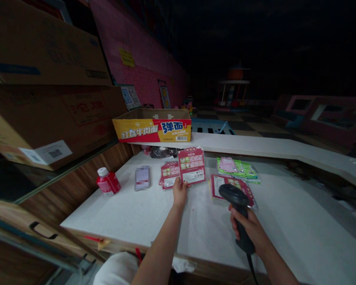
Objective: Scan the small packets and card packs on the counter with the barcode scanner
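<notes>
My left hand [180, 192] pinches the lower edge of a pink-red packet [192, 164] in clear wrap, held up with its printed panel and barcode facing me. Wrapped round the handle of a black barcode scanner [235, 198] is my right hand [249, 227]. The scanner's head points left, and its cable hangs down over the table's front edge. Similar pink packets [169, 174] lie just behind and left of the held one. Beneath the scanner head is another pile of pink packets [218, 186], partly hidden. Green packets [240, 168] lie behind that pile.
On the white table [115, 215] a red bottle [108, 182] stands at left, beside a phone-like flat object [142, 178] with a blurred face. A yellow-red open carton [157, 128] sits on the raised ledge [240, 141]. Large cardboard boxes [56, 122] are stacked at left.
</notes>
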The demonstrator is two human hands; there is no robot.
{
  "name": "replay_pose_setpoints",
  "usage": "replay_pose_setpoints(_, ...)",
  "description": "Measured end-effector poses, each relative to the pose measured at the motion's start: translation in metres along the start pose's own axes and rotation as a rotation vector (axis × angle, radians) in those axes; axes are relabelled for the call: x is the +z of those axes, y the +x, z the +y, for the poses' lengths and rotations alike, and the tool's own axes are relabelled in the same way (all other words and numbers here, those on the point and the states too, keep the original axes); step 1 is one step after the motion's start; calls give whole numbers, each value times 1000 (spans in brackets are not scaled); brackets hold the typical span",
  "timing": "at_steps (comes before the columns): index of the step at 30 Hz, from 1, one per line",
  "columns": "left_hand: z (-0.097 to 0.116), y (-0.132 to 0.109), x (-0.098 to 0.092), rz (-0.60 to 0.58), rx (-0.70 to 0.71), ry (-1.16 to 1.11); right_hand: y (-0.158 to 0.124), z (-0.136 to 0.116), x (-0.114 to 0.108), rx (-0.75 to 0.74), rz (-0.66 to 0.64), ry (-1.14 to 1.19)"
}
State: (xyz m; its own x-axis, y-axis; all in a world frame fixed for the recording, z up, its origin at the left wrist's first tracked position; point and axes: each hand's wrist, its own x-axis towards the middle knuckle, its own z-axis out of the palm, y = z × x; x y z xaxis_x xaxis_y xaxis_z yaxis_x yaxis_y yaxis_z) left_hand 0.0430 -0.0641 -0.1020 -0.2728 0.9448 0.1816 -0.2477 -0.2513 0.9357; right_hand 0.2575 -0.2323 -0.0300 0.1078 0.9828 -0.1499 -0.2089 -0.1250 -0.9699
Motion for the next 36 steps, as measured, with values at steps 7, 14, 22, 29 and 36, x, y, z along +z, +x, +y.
replay_pose_setpoints(7, 0, -2, 0, -18, 43, 27, 17, 4, -18, -25, -73, 35)
replay_pose_setpoints(14, 11, -4, 2, -9, 28, -38, 52, 4, -58, -52, -195, 366)
replay_pose_setpoints(22, 23, -8, 1, -58, 16, -44, 64, 20, -78, -106, -267, 613)
replay_pose_setpoints(29, 47, -2, 16, -16, -53, -208, 60, 17, -81, -139, -288, 746)
replay_pose_setpoints(36, 39, 13, 80, -135, -96, -14, 55, 15, -82, -190, -311, 747)
